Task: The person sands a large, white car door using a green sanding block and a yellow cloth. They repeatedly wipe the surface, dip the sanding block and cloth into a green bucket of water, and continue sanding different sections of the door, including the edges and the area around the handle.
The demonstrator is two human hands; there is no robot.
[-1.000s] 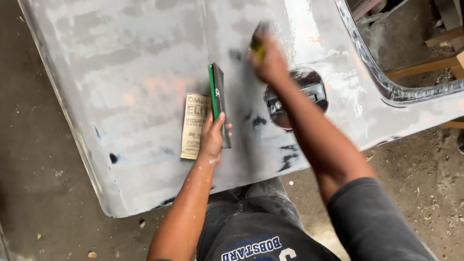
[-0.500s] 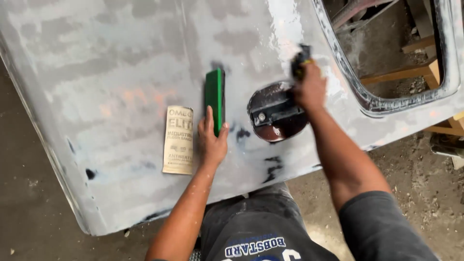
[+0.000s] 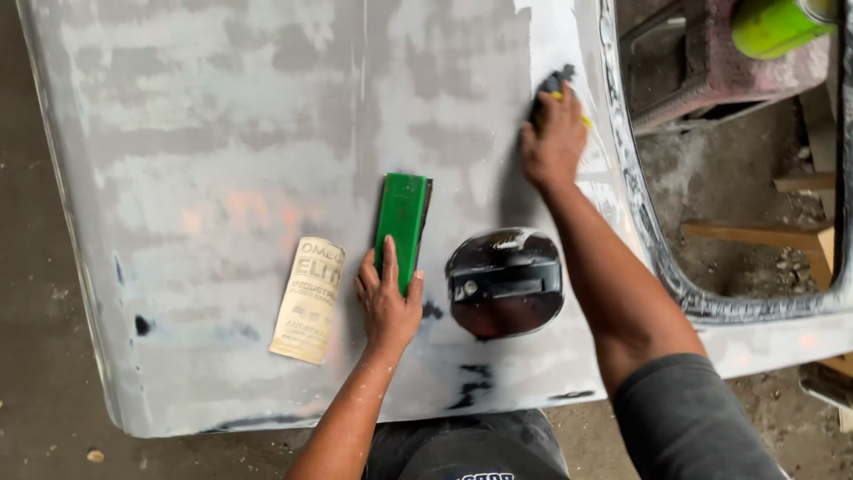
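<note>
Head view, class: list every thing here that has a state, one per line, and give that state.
Car door panel: lying flat, patchy grey, sanded.
Green block: flat on the panel, left hand resting on its lower end.
Sandpaper sheet: lying loose, one end curling.
Door handle: black, fitted in the panel.
Right hand: pressing a dark pad against the panel.

Dusty concrete floor [image 3: 53, 356], wood scraps [image 3: 755, 233], daylight.
</note>
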